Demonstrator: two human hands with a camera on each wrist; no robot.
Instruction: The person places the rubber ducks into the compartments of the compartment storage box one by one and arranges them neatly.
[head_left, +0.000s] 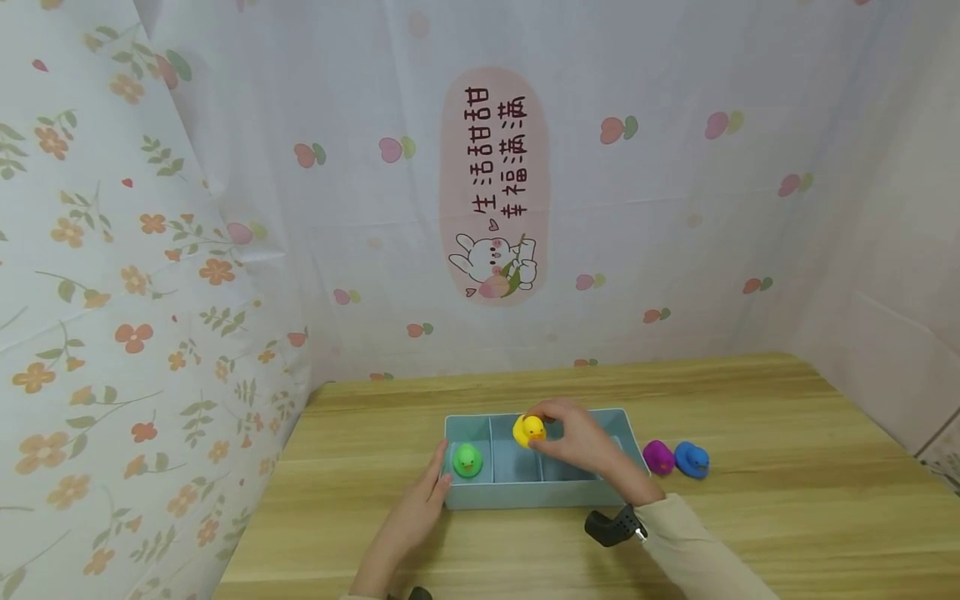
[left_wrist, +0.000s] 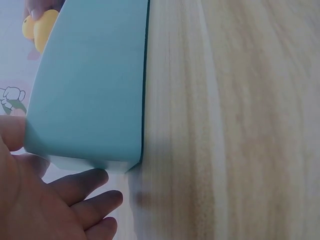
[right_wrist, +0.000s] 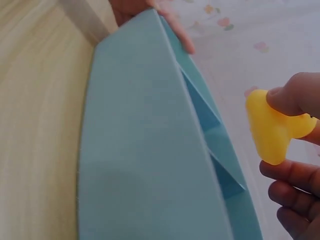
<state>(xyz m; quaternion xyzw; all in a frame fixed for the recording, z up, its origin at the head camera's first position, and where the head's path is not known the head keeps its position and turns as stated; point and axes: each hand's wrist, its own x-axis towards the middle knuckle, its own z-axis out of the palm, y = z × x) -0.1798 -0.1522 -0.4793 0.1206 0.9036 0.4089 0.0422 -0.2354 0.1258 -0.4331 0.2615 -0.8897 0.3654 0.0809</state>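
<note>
A pale blue divided box (head_left: 525, 497) stands on the table, its long side towards me. My left hand (head_left: 417, 507) rests against its left end, thumb at the near corner and fingers fairly straight along the outside. In the left compartment sits a green rubber duck (head_left: 467, 461). Over the middle compartment, my right hand (head_left: 576, 439) pinches a yellow rubber duck (head_left: 529, 430) between thumb and fingers. The right wrist view shows this duck above the rim, the thumb (right_wrist: 295, 97) pressed on it. The right hand hides part of the right compartment.
Just right of the box, a purple rubber duck (head_left: 659, 457) and a blue rubber duck (head_left: 692, 460) sit side by side on the wooden table (head_left: 787, 500). A printed curtain (head_left: 360, 208) hangs behind the table, with a floral cloth (head_left: 135, 333) on the left.
</note>
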